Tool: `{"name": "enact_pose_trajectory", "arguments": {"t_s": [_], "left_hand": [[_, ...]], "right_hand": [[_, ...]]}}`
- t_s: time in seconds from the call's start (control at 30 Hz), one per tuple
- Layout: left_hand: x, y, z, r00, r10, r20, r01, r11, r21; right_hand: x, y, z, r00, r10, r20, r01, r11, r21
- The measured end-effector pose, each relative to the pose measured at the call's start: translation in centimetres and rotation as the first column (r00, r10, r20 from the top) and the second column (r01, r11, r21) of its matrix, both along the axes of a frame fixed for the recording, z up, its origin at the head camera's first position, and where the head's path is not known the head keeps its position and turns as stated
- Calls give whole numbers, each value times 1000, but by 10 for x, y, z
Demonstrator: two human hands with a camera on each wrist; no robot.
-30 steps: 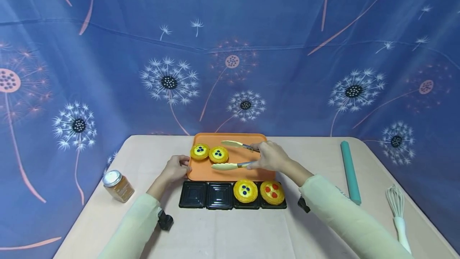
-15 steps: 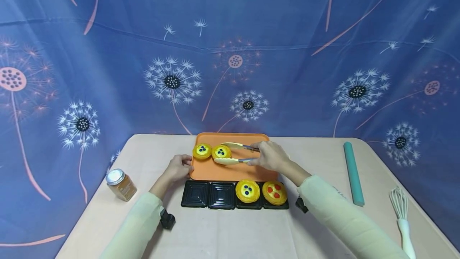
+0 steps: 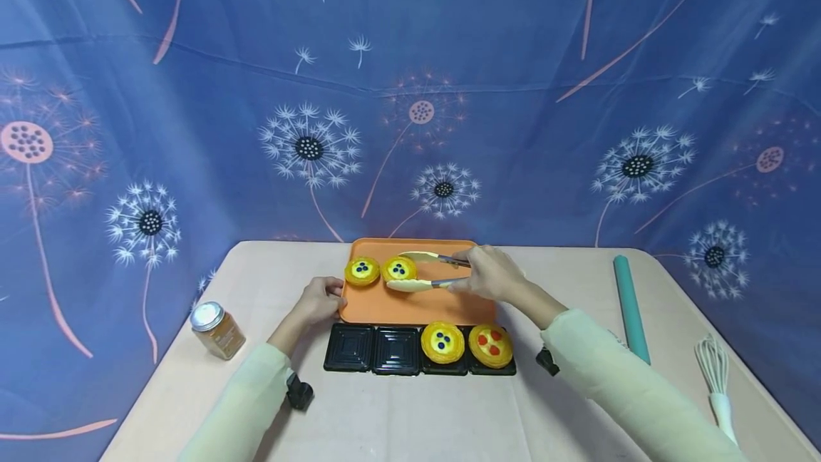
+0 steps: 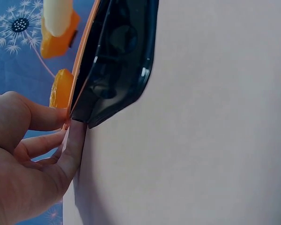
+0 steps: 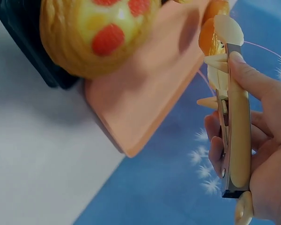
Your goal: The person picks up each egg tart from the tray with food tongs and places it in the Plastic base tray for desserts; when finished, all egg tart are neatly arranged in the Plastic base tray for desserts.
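My left hand (image 3: 317,299) pinches the left edge of the orange tray (image 3: 417,305); in the left wrist view the thumb and fingers hold its rim (image 4: 82,51). My right hand (image 3: 492,274) grips cream-tipped tongs (image 3: 410,285), thumb along one handle (image 5: 240,136). Between the tong tips is a blueberry egg tart (image 3: 399,269), which appears raised over the tray in the left wrist view. Another blueberry tart (image 3: 362,271) lies at the tray's left end. In front, a black four-part container (image 3: 349,348) holds a blueberry tart (image 3: 442,342) and a strawberry-topped tart (image 3: 490,346) in its right compartments.
A jar with a silver lid (image 3: 218,330) stands at the left of the table. To the right lie a teal rolling pin (image 3: 631,309) and a white whisk (image 3: 713,369). A blue dandelion-print cloth (image 3: 513,127) hangs behind the table.
The tongs have narrowed around the right-hand tart on the tray, which has shifted slightly right from the other tart. My left hand stays at the tray's edge.
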State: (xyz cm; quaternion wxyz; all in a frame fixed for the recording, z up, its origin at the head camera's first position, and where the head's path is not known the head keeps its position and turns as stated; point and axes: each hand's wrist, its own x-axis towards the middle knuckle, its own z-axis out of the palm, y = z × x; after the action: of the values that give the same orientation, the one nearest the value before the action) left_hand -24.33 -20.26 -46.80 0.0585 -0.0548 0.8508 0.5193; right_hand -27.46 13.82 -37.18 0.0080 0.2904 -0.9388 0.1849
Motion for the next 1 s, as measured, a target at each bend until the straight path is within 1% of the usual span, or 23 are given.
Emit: {"name": "enact_pose_trajectory", "arguments": {"t_s": [0.1, 0.27, 0.5, 0.73, 0.9, 1.0], "left_hand": [[0, 2, 1, 1000, 5, 4, -5, 1000, 0], [1, 2, 0, 1000, 10, 7, -11, 1000, 5], [3, 2, 1, 1000, 4, 7, -4, 1000, -6], [4, 2, 4, 1000, 6, 13, -6, 1000, -5], [4, 2, 3, 1000, 6, 16, -6, 1000, -5], [4, 3, 3, 1000, 5, 12, -5, 1000, -8]], "right_hand": [[3, 5, 12, 1000, 17, -10, -17, 1000, 4], [12, 14, 33, 1000, -1, 2, 1, 1000, 13], [26, 26, 54, 1000, 12, -25, -11, 1000, 21], [44, 33, 65, 997, 63, -32, -62, 997, 36], [56, 34, 68, 993, 111, -45, -111, 994, 1], [62, 34, 68, 990, 125, -71, -127, 992, -12]]}}
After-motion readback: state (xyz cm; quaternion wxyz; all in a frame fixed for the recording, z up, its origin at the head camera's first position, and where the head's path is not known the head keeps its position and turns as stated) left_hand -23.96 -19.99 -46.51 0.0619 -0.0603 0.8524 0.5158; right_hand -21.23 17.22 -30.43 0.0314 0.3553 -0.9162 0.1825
